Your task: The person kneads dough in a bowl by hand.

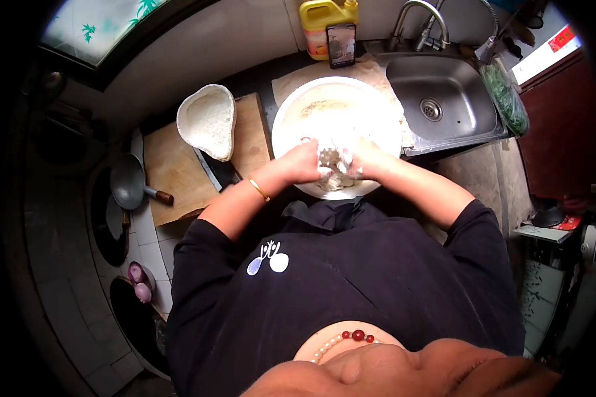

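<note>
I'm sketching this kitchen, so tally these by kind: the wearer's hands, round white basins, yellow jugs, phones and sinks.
Hands: 2 (left hand, right hand)
Round white basin: 1
Yellow jug: 1
Phone: 1
Sink: 1
Total: 6

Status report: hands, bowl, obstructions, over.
Left hand and right hand inside white bowl, both smeared. Doughy mixture clumped between them. Nothing visible in the way.

Kitchen, identified by sink (pixel 462 92) and tap (pixel 433 44) toward the right end of the counter (pixel 261 79), board (pixel 169 175) and pan (pixel 127 182).
</note>
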